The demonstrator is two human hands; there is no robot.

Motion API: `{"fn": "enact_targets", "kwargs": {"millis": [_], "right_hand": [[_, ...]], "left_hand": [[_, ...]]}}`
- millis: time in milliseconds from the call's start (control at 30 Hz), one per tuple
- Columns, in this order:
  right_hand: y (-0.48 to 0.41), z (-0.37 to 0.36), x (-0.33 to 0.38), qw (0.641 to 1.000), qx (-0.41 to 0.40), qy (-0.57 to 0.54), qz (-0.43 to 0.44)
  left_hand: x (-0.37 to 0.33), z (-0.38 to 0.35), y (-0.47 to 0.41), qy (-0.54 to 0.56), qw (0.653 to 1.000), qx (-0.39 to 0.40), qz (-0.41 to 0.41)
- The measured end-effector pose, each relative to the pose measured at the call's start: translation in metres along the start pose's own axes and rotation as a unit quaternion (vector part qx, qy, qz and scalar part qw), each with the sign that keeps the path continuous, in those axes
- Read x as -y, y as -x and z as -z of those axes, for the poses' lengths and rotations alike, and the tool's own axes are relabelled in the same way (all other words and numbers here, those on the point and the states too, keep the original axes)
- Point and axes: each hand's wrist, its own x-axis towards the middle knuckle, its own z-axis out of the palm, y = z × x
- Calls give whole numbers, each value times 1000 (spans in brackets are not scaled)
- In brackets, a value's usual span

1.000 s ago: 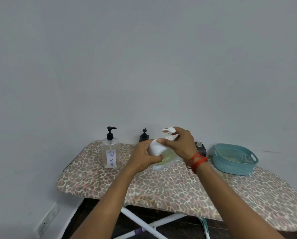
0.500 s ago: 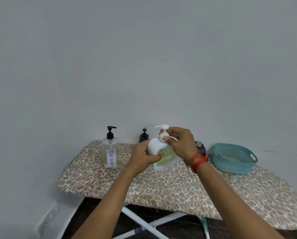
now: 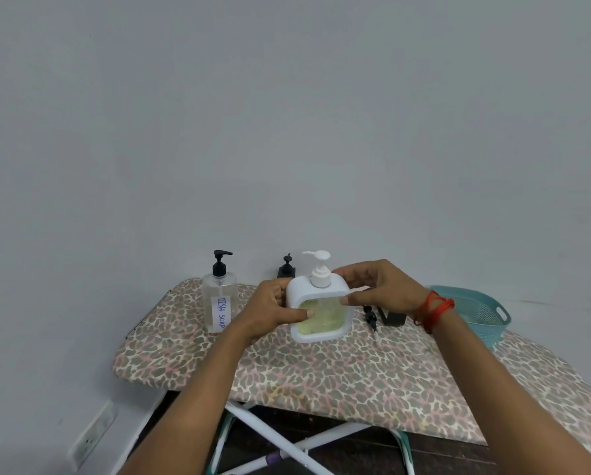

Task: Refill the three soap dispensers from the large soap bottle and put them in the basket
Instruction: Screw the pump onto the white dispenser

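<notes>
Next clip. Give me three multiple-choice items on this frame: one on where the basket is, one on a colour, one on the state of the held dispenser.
1. Where is the teal basket?
A. at the right end of the ironing board
B. on the floor
C. under the board

2. What colour is the pump on the white dispenser?
A. black
B. white
C. red

3. How is the white dispenser?
A. lying in the basket
B. standing untouched
C. gripped by the left hand and the right hand

Key: 1A, it sits on the board's right end. 2B, the pump head is white. 3C, fingers of both hands close on its sides.
</notes>
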Motion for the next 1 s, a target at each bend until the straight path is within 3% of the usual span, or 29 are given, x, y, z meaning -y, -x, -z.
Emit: {"fn": "enact_targets", "kwargs": {"millis": [100, 233, 333, 467, 567, 667, 833, 1000], "right_hand": [[0, 0, -3, 999, -26, 33, 3], [2, -7, -18, 989, -120, 84, -16], [1, -14, -37, 974, -209, 74, -46], [-11, -28, -71, 951, -285, 21, -116], [-23, -40, -95, 929, -327, 50, -163], [-38, -57, -124, 911, -353, 10, -215], [-74, -76, -172, 889, -379, -16, -257], [-116, -82, -196, 876, -398, -7, -271]], "left_hand": [[6, -2, -3, 8, 1000, -8, -3], [20, 3, -12, 26, 997, -76, -7], [47, 9, -24, -65, 990, -123, 15], [104, -1, -41, -207, 958, -164, 110], [148, -15, -48, -276, 936, -151, 155], [188, -17, -57, -335, 918, -119, 178], [229, -19, -63, -476, 864, -89, 137], [238, -20, -64, -495, 854, -97, 123]]}}
